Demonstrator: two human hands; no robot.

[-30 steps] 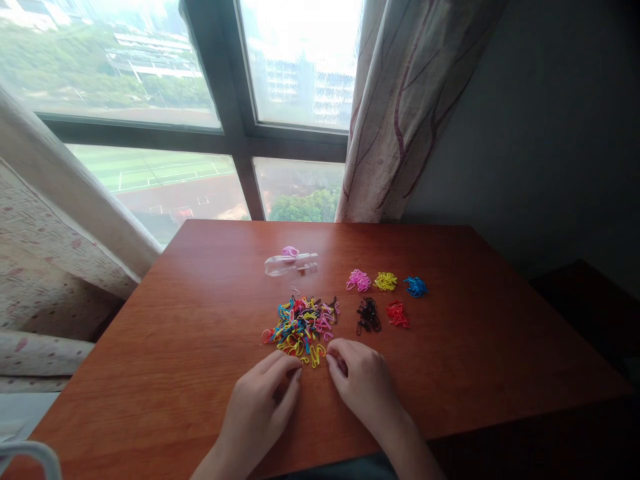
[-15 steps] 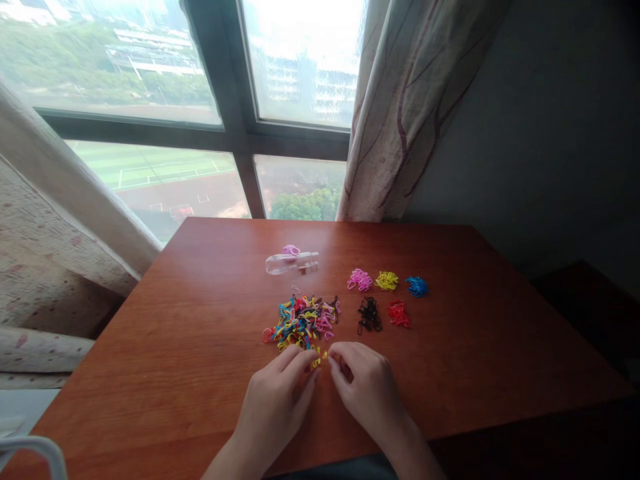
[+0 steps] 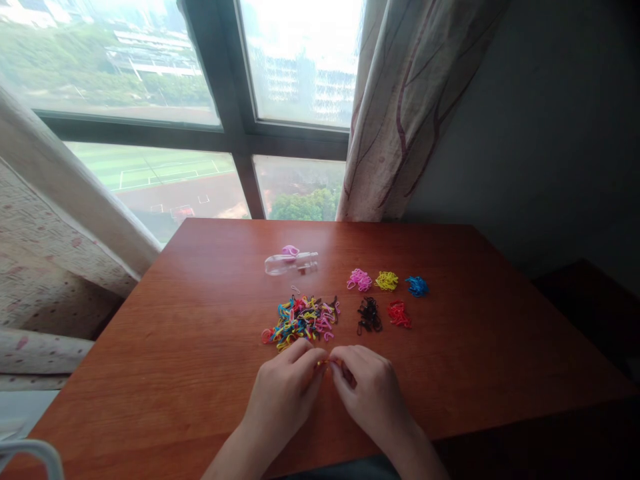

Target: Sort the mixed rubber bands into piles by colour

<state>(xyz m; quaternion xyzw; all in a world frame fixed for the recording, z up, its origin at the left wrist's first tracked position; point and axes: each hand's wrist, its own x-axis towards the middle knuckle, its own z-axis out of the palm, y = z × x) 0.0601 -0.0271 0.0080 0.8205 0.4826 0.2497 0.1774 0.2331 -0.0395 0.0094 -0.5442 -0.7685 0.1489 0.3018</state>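
My left hand (image 3: 293,377) and my right hand (image 3: 365,383) meet at the fingertips just below a mixed heap. Each pinches part of some small yellow clips (image 3: 323,363); fingers hide most of them. The clips look like small looped pins, such as stitch markers. Beyond my left fingers lies the mixed pile (image 3: 303,320) in red, blue, yellow, black and pink. To the right are sorted piles: pink clips (image 3: 359,280), yellow clips (image 3: 387,281), blue clips (image 3: 417,286), black clips (image 3: 369,315) and red clips (image 3: 399,314).
A clear plastic bottle (image 3: 285,264) lies on its side behind the mixed pile, with a pink piece (image 3: 290,251) beside it. One pale clip (image 3: 295,289) lies apart. The wooden table (image 3: 175,360) stands against a window and curtains (image 3: 395,113). A white curved rail (image 3: 37,450) is at lower left.
My left hand has moved right and slightly up, so its fingertips now meet those of my right hand. The yellow clips between them are more covered.
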